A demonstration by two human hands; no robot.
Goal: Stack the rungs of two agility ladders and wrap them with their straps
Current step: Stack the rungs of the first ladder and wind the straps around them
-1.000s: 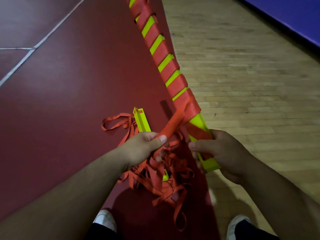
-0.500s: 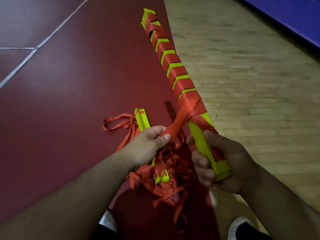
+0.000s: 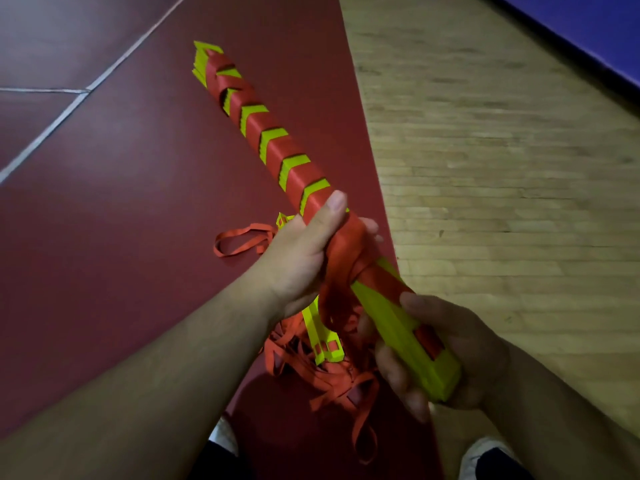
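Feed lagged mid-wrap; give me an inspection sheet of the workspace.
Surface: dark red floor, wooden boards to the right.
Job's things: rung bundle, spiral-wrapped in red strap except its near end; second ladder tangled on the floor.
Clutter: nothing seen.
Grippers: left hand grips the red strap against the bundle; right hand grips the bundle's near end.
Cables: nothing seen.
Surroundings: white floor line, blue band, shoes.

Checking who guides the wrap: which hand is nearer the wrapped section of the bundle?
Left. The left hand grips the strap at the near edge of the wrapped section, thumb on it; the right hand holds the bundle by its bare near end.
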